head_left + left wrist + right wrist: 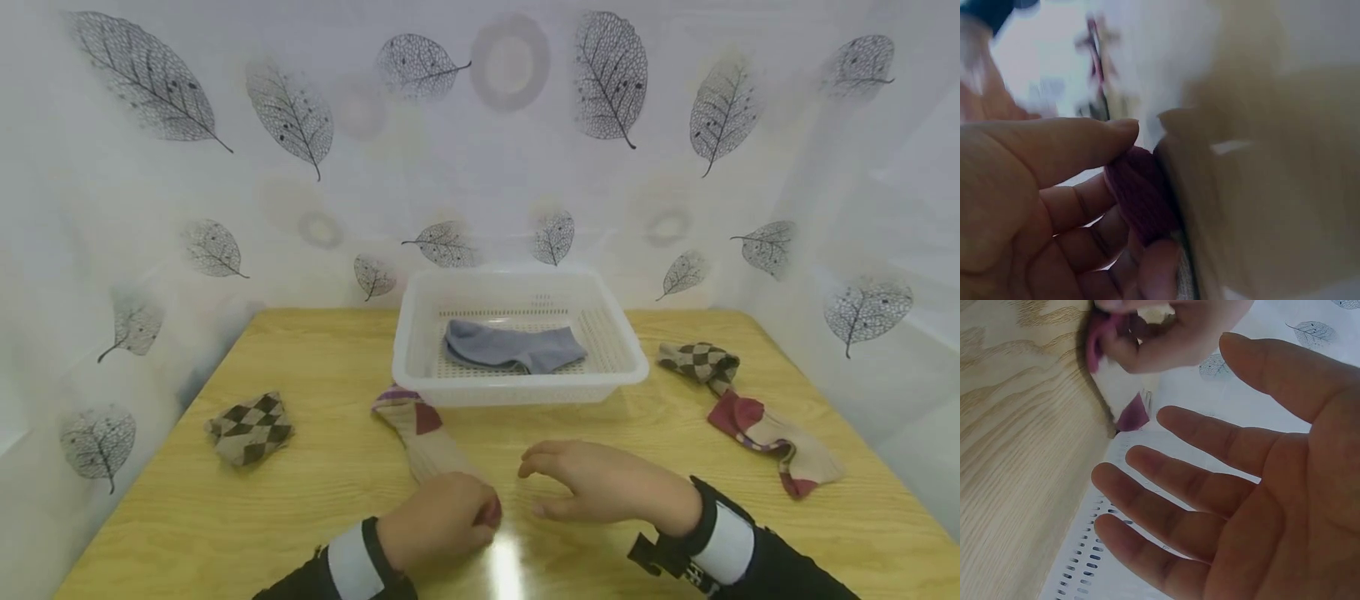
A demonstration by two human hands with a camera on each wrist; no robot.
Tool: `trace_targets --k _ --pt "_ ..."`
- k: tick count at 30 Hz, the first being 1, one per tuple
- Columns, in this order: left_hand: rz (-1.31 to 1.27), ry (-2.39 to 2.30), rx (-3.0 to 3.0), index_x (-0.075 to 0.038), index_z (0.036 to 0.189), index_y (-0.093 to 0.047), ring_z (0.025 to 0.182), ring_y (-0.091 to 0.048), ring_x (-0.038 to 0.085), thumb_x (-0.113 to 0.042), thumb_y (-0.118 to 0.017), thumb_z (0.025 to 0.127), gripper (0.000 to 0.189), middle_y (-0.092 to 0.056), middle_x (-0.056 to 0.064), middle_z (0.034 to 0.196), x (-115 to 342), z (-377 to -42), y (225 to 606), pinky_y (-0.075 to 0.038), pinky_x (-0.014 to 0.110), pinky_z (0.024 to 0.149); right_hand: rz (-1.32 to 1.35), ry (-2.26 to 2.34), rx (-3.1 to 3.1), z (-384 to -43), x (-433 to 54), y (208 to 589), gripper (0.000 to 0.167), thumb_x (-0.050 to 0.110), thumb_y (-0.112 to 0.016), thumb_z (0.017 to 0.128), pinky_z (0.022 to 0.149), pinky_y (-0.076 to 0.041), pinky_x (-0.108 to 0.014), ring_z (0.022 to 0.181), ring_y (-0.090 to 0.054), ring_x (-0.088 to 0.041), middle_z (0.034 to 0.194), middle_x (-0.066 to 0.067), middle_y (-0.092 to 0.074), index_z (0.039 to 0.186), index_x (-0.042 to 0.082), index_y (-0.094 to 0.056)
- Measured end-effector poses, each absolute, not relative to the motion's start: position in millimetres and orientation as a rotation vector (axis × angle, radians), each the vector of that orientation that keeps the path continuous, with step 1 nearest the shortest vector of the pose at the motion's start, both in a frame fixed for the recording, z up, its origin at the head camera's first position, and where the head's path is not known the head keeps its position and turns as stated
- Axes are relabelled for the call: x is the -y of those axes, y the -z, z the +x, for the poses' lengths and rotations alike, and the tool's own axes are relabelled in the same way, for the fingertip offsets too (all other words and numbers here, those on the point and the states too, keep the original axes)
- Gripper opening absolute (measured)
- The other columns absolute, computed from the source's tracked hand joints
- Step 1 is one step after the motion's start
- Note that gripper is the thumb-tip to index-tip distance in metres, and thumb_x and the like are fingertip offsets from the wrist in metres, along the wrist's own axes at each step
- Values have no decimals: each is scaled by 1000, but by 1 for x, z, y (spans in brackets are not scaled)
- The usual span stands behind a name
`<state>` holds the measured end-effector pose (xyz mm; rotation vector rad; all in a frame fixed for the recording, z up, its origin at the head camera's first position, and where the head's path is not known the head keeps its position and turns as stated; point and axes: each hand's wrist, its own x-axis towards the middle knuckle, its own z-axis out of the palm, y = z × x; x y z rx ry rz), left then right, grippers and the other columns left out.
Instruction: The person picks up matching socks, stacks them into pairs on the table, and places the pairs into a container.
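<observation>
Beige/maroon sock (429,437), laid on surface (322,358) nr. basket (517,392), is pinched at toe (1144,197) by L hand (438,517); R hand (600,483) is spread, empty. Prob. light, soft, limp; best gripped at toe & cuff (393,395).

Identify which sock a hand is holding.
The beige-and-maroon sock in front of the basket: the left hand grips its maroon end. Its lookalike at far right, like the grey sock and checked socks, is untouched.

Free tabletop (510,423) beyond the right hand (600,483) ends at the basket (517,390).
</observation>
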<state>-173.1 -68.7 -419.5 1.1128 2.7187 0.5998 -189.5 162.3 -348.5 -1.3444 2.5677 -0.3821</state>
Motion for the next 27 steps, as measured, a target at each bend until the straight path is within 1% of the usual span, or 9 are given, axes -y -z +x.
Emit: trace_targets --k 3,8,11,14,16,19,22,26,27 --pt "1252 -582 -2638 -24 74 -65 61 -44 -7 -20 -72 77 9 -51 -21 67 49 -159 419 -36 9 58 -1342 401 -2558 -192 -162 349 33 27 -67 91 95 -48 -36 111 -60 -21 119 -6 -63 116 7 -63" --pt "1465 -541 -2469 -22 80 -71 63 -43 -13 -18 -71 82 5 -57 -21 72 21 -144 420 -34 3 59 -1222 412 -2553 -199 -161 354 35 27 -68 90 95 -47 -37 112 -60 -22 119 -7 -64 118 7 -64" --pt "1566 -528 -2384 -22 79 -71 60 -40 -15 -18 -69 84 6 -56 -21 68 7 -140 420 -33 2 57 -1170 453 -2558 -203 -160 358 29 23 -67 90 93 -48 -37 109 -61 -21 115 -5 -66 115 8 -65" --pt "1653 -497 -2356 -23 77 -68 57 -37 -16 -21 -69 85 8 -53 -22 65 -2 -138 420 -32 2 56 -1168 511 -2591 -209 -158 360 23 19 -67 90 85 -51 -33 97 -64 -16 102 -1 -67 109 7 -67" --pt "1666 -499 -2325 -22 78 -68 58 -38 -16 -24 -67 87 9 -54 -21 66 -6 -137 419 -33 2 57 -1169 551 -2610 -214 -155 362 21 17 -67 90 74 -51 -29 82 -62 -11 89 2 -65 108 5 -66" --pt "1677 -475 -2307 -22 82 -69 61 -39 -16 -26 -65 89 9 -55 -21 68 -9 -137 417 -33 2 58 -1190 567 -2627 -224 -147 366 27 15 -66 91 60 -47 -24 62 -53 -5 76 3 -60 115 2 -64" --pt "1700 -457 -2292 -22 85 -70 62 -40 -15 -25 -65 89 8 -56 -20 70 -10 -137 416 -33 3 58 -1309 492 -2627 -233 -138 375 27 13 -65 90 62 -49 -23 64 -55 -5 79 2 -63 116 5 -65" --pt "1719 -436 -2282 -22 86 -72 62 -40 -15 -25 -66 89 7 -58 -21 71 -10 -138 414 -33 2 60 -1522 257 -2612 -237 -133 386 14 15 -67 86 72 -50 -23 78 -60 -9 88 2 -65 99 10 -69" --pt "1707 -442 -2275 -22 86 -72 62 -40 -15 -25 -65 90 8 -58 -22 72 -9 -138 413 -33 2 60 -1538 217 -2610 -237 -133 388 12 15 -68 85 70 -49 -23 76 -58 -10 86 2 -63 97 10 -69"
